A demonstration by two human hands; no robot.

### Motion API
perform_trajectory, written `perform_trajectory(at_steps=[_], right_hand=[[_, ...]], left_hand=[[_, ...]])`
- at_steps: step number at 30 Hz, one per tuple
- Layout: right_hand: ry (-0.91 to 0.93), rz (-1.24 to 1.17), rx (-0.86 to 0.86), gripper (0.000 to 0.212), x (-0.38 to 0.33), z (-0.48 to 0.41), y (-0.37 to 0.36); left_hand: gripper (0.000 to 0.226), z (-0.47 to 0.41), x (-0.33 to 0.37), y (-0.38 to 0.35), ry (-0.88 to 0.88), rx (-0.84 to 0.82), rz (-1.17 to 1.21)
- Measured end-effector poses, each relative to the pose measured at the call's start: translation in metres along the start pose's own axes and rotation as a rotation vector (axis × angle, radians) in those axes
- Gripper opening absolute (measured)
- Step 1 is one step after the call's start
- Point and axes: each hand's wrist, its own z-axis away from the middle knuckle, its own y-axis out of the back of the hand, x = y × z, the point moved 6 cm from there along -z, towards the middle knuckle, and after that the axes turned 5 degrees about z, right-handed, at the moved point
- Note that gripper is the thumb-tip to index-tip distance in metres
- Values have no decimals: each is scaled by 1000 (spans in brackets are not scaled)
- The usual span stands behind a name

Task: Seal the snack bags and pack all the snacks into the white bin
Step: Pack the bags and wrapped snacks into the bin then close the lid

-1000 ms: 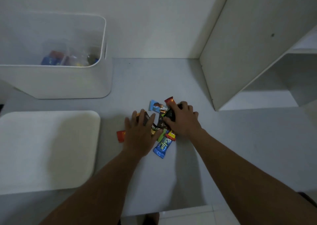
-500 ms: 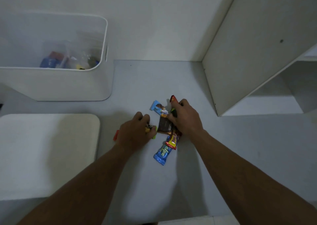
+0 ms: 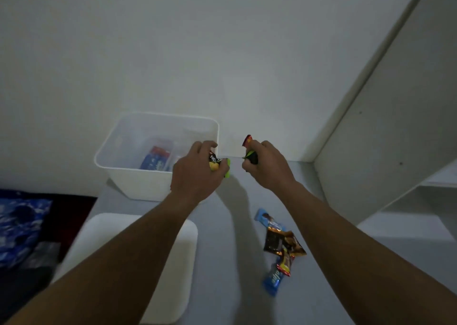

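Both hands are raised beside the bin (image 3: 158, 186), each clenched on snacks: left hand (image 3: 197, 173), right hand (image 3: 265, 166). Four more wrappers (image 3: 279, 248) lie on the counter (image 3: 222, 262).

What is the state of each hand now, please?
Left hand: closed on snack packets, by the white bin.
Right hand: closed on a red-tipped packet.
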Motion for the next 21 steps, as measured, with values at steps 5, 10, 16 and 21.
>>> perform_trajectory(at_steps=[5,10,16,21], right_hand=[[98,-3,-22,28,-82,-46,-14],[155,10,-138,28,-124,-74,-63],[107,-9,-194,49,-118,-73,-89],[-59,192,-208,53,-79,-76,-88]], left_hand=[[27,-50,-52,62,118,133,-1],[24,-80,-94,82,177,190,63],[22,-91,-113,66,202,117,206],[25,-90,-110,39,219,6,238]])
